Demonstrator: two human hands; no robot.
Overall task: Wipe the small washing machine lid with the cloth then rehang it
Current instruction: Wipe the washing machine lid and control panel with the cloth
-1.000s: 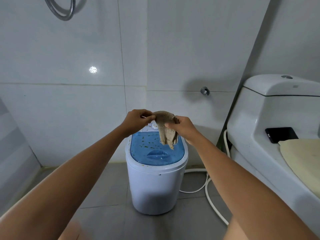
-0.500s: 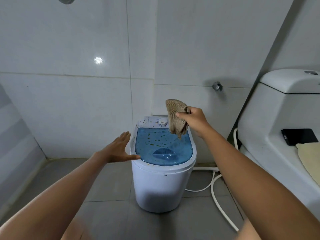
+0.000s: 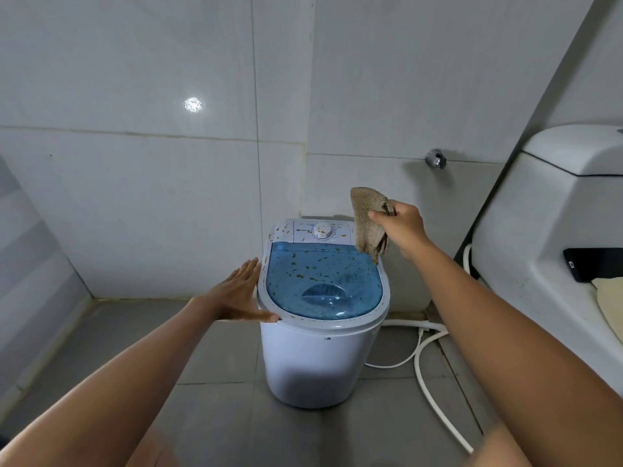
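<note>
Beside the spread fingers of the left hand (image 3: 237, 293), newly brought against its rim, the speckled lid (image 3: 322, 281) was steadied; above it the cloth (image 3: 367, 220) was pinched by the right hand (image 3: 399, 227), wiping judged imminent.

Both forearms are bare right up to the lower frame edge, with no sleeve showing on either. The left hand (image 3: 237, 293) and the right hand (image 3: 403, 225) carry no glove, ring, bracelet or watch. The nails are short and unpainted where they can be seen.
</note>
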